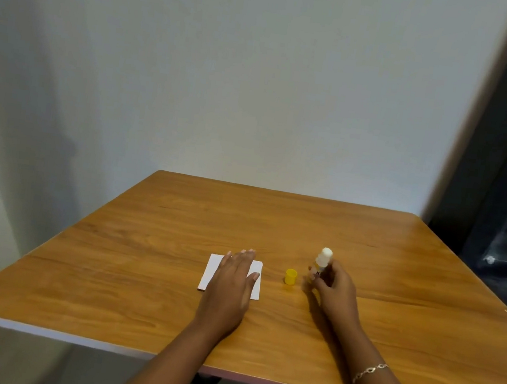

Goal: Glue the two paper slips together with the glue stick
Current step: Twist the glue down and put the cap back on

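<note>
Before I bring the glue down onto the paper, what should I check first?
1. Cap off: the small yellow plastic cap stands on the wooden table, apart from the stick. Ok.
2. Grip: the right hand holds the white glue stick, whose tip is bare. Ok.
3. Paper steadied: the left hand lies flat on the white paper rectangle. Ok.
4. Two slips present: only one white rectangle shows, partly under the hand. Cannot tell.
5. Gluing area free: the left hand covers most of the paper. Not ok.
6. Tip aimed at the paper: it points up and away. Not ok.
</note>
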{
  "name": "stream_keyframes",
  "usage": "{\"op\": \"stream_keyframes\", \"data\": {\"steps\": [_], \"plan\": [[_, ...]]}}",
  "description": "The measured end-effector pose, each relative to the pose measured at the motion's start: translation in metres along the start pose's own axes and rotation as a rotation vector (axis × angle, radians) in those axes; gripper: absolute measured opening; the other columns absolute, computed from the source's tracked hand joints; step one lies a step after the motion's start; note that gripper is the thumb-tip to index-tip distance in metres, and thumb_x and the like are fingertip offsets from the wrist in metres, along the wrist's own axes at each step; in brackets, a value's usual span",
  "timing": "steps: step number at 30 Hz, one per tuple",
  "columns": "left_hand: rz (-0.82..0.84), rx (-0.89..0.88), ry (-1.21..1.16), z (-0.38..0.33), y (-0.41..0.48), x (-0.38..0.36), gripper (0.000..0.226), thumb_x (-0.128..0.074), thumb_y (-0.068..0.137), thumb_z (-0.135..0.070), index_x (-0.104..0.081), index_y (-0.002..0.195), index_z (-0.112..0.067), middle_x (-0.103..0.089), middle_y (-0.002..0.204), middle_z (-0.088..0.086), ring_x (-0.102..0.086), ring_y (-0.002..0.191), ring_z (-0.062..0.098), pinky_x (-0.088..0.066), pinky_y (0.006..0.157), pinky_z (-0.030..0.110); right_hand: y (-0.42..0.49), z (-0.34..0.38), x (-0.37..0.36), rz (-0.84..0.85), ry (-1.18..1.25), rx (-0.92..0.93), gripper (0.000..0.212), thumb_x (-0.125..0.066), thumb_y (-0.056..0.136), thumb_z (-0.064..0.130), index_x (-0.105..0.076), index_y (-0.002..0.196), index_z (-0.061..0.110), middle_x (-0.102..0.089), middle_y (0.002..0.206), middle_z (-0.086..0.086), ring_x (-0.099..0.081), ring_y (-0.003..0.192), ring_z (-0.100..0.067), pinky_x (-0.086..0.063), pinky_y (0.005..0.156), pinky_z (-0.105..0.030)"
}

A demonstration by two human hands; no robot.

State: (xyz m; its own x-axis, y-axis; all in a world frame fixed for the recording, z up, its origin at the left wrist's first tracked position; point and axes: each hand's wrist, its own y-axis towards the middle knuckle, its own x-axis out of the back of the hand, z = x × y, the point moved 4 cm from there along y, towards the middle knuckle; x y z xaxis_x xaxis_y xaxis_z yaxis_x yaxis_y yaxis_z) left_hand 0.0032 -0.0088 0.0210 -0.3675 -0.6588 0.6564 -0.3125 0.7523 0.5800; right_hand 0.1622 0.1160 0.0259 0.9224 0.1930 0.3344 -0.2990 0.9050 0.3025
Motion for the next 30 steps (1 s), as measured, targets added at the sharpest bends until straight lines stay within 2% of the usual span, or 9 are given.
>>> {"op": "stream_keyframes", "data": {"steps": [3, 6, 8, 12, 15, 20, 23, 26, 30], "plan": [[0.011, 0.105, -0.175, -0.005, -0.002, -0.001, 0.047, -0.035, 0.093, -0.042, -0.034, 0.138, -0.027, -0.039, 0.146, -0.004, -0.020, 0.140, 0.014, -0.019, 0.108, 0.025, -0.014, 0.018, -0.003, 0.007, 0.126, 0.113, 0.016, -0.061, 0.082, 0.003, -0.058, 0.095, 0.012, -0.067, 0.092, -0.006, -0.063, 0.089, -0.022, -0.048, 0.082, -0.039], [0.023, 0.120, -0.302, -0.014, -0.002, -0.004, 0.056, -0.033, 0.085, -0.052, -0.036, 0.136, -0.029, -0.041, 0.145, -0.005, -0.024, 0.140, 0.014, -0.024, 0.110, 0.029, -0.030, 0.038, -0.027, 0.214, 0.122, 0.185, 0.016, -0.060, 0.085, 0.008, -0.057, 0.098, 0.016, -0.067, 0.093, -0.007, -0.063, 0.088, -0.021, -0.050, 0.079, -0.036], [0.025, 0.117, -0.395, -0.018, -0.002, -0.004, 0.049, -0.037, 0.088, -0.046, -0.040, 0.134, -0.027, -0.049, 0.139, -0.003, -0.037, 0.134, 0.013, -0.034, 0.110, 0.034, -0.038, 0.044, -0.043, 0.311, 0.130, 0.202, 0.016, -0.057, 0.086, 0.009, -0.057, 0.098, 0.019, -0.066, 0.092, -0.009, -0.063, 0.086, -0.022, -0.051, 0.076, -0.034], [0.012, 0.109, -0.562, -0.020, -0.003, 0.001, 0.023, -0.047, 0.094, -0.023, -0.053, 0.113, -0.034, -0.067, 0.103, -0.008, -0.061, 0.097, 0.002, -0.054, 0.082, 0.028, -0.046, 0.045, -0.059, 0.385, 0.123, 0.221, 0.027, -0.051, 0.087, 0.001, -0.055, 0.112, 0.012, -0.066, 0.096, -0.002, -0.063, 0.090, -0.014, -0.049, 0.075, -0.022], [0.032, 0.136, -0.677, -0.018, -0.002, 0.002, 0.025, -0.048, 0.094, -0.019, -0.058, 0.111, -0.034, -0.068, 0.103, -0.013, -0.062, 0.099, 0.001, -0.052, 0.080, 0.017, -0.046, 0.041, -0.061, 0.407, 0.121, 0.204, 0.028, -0.054, 0.085, -0.002, -0.058, 0.109, 0.010, -0.067, 0.096, -0.003, -0.064, 0.090, -0.012, -0.048, 0.075, -0.018], [0.026, 0.213, -0.829, -0.013, 0.000, 0.000, 0.024, -0.052, 0.091, -0.016, -0.063, 0.106, -0.032, -0.069, 0.109, -0.010, -0.062, 0.106, 0.007, -0.051, 0.084, 0.019, -0.045, 0.038, -0.064, 0.509, 0.225, 0.118, 0.026, -0.055, 0.079, -0.011, -0.063, 0.097, 0.006, -0.068, 0.090, -0.006, -0.064, 0.086, -0.009, -0.053, 0.076, -0.022], [0.025, 0.273, -0.912, -0.009, -0.001, -0.001, 0.020, -0.060, 0.086, -0.013, -0.065, 0.095, -0.030, -0.073, 0.101, -0.006, -0.067, 0.099, 0.014, -0.056, 0.075, 0.026, -0.045, 0.039, -0.064, 0.493, 0.198, 0.145, 0.024, -0.059, 0.077, -0.009, -0.064, 0.097, 0.004, -0.069, 0.096, -0.009, -0.064, 0.091, -0.010, -0.053, 0.080, -0.022], [0.019, 0.330, -0.978, -0.007, -0.002, -0.004, 0.018, -0.066, 0.080, -0.009, -0.065, 0.091, -0.024, -0.075, 0.091, 0.000, -0.070, 0.087, 0.019, -0.059, 0.067, 0.031, -0.046, 0.041, -0.065, 0.454, 0.147, 0.199, 0.029, -0.065, 0.074, -0.007, -0.064, 0.095, 0.013, -0.061, 0.095, 0.011, -0.059, 0.087, 0.003, -0.045, 0.075, -0.006], [-0.010, 0.365, -1.096, -0.005, 0.001, -0.002, 0.023, -0.068, 0.074, -0.017, -0.063, 0.096, -0.012, -0.076, 0.083, 0.001, -0.070, 0.075, 0.015, -0.056, 0.059, 0.024, -0.045, 0.037, -0.064, 0.410, 0.086, 0.177, 0.037, -0.073, 0.070, 0.003, -0.063, 0.105, 0.011, -0.057, 0.098, 0.009, -0.055, 0.080, -0.009, -0.042, 0.068, -0.008]]}}
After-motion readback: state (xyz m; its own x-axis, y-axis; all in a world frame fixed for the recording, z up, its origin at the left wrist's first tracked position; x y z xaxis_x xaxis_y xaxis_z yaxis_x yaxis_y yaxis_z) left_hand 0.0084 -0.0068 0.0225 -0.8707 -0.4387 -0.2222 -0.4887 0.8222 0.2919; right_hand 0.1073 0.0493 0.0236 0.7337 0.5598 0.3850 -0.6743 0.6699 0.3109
